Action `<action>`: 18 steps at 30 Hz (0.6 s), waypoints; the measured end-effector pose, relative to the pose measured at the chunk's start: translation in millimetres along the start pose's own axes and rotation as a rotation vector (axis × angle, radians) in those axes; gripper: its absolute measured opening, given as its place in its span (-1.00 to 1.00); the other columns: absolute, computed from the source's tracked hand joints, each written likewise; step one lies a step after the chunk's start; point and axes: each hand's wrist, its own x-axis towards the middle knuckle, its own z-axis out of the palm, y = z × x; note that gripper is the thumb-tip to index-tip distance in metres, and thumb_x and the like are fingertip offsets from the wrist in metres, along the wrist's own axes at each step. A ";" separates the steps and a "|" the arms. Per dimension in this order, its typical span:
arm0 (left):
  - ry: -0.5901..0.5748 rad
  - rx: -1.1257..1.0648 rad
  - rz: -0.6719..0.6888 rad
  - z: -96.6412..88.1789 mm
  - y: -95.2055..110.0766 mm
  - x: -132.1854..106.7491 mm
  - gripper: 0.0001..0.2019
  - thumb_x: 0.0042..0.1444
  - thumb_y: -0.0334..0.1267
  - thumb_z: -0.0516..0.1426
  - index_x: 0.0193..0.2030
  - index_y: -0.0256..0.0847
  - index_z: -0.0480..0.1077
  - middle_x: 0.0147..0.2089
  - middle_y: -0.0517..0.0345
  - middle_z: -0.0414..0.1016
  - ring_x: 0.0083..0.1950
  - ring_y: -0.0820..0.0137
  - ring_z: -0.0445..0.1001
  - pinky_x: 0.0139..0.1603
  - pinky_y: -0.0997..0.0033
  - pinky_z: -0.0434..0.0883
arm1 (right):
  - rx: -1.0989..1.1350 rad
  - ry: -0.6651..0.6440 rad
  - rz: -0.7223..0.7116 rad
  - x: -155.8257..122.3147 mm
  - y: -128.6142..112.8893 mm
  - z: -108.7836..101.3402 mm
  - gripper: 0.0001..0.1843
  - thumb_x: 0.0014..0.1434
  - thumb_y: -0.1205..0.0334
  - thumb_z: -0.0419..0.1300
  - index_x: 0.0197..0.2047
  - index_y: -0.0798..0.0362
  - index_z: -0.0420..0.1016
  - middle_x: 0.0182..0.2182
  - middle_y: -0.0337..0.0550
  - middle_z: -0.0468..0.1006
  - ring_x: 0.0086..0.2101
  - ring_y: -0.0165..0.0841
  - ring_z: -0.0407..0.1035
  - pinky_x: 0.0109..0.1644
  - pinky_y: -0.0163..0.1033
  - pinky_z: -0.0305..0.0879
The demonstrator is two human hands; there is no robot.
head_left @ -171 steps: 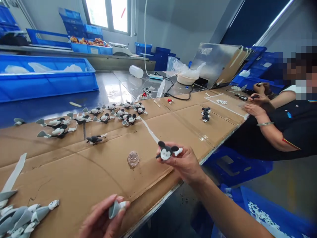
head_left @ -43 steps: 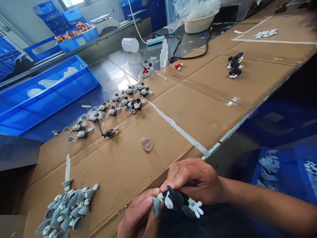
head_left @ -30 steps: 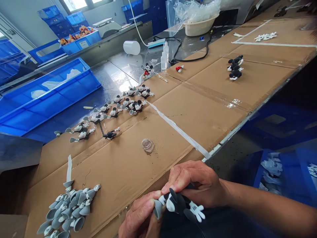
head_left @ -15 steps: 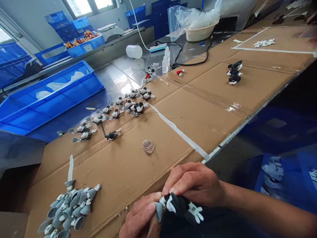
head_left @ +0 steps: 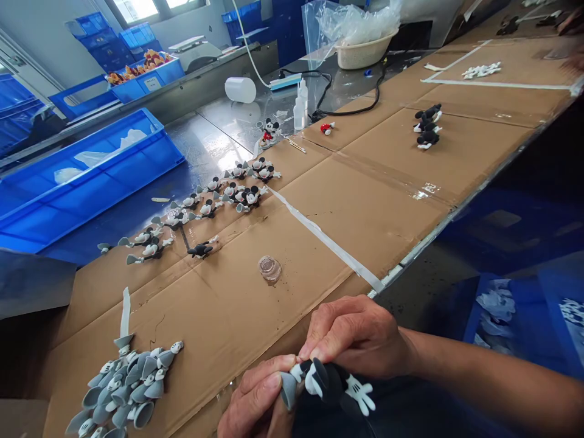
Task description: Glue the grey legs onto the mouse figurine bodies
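Note:
Just off the near edge of the cardboard-covered bench, both my hands are closed on parts of one toy figure. My right hand (head_left: pixel 356 337) grips the black and white mouse figure body (head_left: pixel 335 382), whose white gloved hand points down to the right. Between the thumb and fingers of my left hand (head_left: pixel 255 392) is a grey cone-shaped piece with a white glove (head_left: pixel 288 389). That piece meets the end of the figure's black arm; whether it is seated there I cannot tell. A pile of similar grey cone pieces (head_left: pixel 125 389) lies at the lower left.
Rows of mouse figures (head_left: pixel 210 207) lie on the cardboard (head_left: pixel 219 316). A clear round disc (head_left: pixel 270 269) sits nearer me. Behind are a blue bin (head_left: pixel 150 164), small white bottles (head_left: pixel 300 109) and a basket (head_left: pixel 365 55). Black figure bodies (head_left: pixel 427 128) lie at right; another person's hand (head_left: pixel 572 58) shows beyond.
The view has shifted slightly, so the bench things sit a little further left. Both hands keep their hold on the toy, with the grey cone piece tilted slightly.

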 end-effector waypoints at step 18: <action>-0.064 -0.041 -0.099 3.5 10.2 -3.5 -0.83 0.25 -0.23 0.29 -0.02 0.02 0.60 -0.12 0.29 0.70 -0.14 0.52 0.64 -0.07 0.61 0.53 | 0.015 0.024 0.025 0.6 1.9 -1.1 -0.84 0.16 0.57 0.34 -0.28 0.14 0.59 -0.35 0.01 0.72 -0.31 -0.35 0.67 -0.22 -0.38 0.60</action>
